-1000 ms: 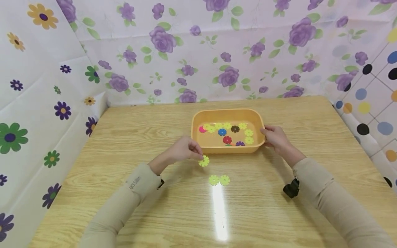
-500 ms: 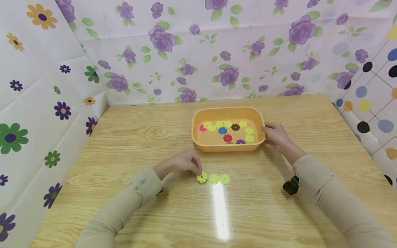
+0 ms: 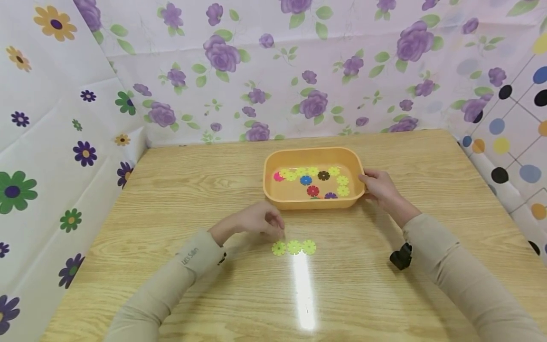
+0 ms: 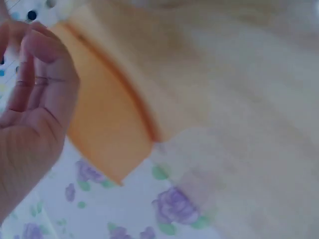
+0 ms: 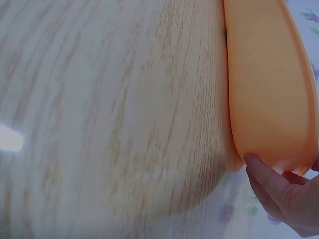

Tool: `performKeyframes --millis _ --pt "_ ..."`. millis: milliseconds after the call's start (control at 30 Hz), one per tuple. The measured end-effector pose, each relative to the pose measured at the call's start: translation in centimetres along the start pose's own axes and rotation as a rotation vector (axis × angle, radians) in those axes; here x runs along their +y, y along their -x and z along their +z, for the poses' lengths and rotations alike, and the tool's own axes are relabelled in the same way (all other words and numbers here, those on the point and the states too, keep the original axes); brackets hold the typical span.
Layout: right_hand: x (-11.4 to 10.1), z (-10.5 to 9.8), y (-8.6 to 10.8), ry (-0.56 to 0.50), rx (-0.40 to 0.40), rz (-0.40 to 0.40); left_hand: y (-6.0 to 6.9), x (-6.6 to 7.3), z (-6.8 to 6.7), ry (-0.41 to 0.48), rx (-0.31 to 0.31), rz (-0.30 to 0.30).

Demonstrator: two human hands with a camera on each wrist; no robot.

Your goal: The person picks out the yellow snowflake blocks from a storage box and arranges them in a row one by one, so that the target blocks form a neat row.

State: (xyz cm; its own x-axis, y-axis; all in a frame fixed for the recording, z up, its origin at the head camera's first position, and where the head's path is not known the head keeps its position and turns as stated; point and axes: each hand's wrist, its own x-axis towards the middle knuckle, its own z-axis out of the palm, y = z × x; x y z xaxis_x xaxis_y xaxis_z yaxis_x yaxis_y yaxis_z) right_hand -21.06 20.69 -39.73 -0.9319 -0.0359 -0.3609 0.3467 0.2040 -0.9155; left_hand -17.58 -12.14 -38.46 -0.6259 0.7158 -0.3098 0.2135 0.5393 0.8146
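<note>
Three yellow-green flower-shaped discs lie side by side in a row on the table: a left disc (image 3: 279,248), a middle disc (image 3: 294,247) and a right disc (image 3: 309,247). Just above the left one hovers my left hand (image 3: 260,220), fingers loosely bent, with nothing seen between them. My right hand (image 3: 382,189) grips the right end of an orange plastic basin (image 3: 316,204); the right wrist view shows the fingers (image 5: 271,181) at its end wall. Inside the basin lie several yellow discs (image 3: 343,180), plus a blue disc (image 3: 306,180), a black disc (image 3: 323,175) and a red disc (image 3: 313,191).
The wood-grain table (image 3: 192,180) carries a bright light reflection (image 3: 304,294) in front of the row. A floral sheet (image 3: 273,71) hangs behind, and patterned sheets stand at the left and right sides.
My left hand brought a yellow disc down toward me, set it at the row's left end, let it go and lifted slightly. The right hand stays on the basin.
</note>
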Motion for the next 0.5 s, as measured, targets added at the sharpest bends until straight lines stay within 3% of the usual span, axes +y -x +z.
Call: performKeyframes --millis 100,200,300,500 --pt "0.0 0.0 0.0 -0.007 -0.003 -0.001 -0.3 1.1 -0.4 0.046 0.016 0.129" --pt "0.0 0.0 0.0 -0.004 -0.001 -0.003 -1.0 2.2 -0.5 0.046 0.090 0.212" --pt "0.0 0.0 0.1 0.003 0.000 -0.004 -2.2 3.2 -0.3 0.047 0.210 0.243" --pt "0.0 0.0 0.0 0.013 0.008 -0.015 -5.3 4.9 0.6 0.103 0.432 0.237"
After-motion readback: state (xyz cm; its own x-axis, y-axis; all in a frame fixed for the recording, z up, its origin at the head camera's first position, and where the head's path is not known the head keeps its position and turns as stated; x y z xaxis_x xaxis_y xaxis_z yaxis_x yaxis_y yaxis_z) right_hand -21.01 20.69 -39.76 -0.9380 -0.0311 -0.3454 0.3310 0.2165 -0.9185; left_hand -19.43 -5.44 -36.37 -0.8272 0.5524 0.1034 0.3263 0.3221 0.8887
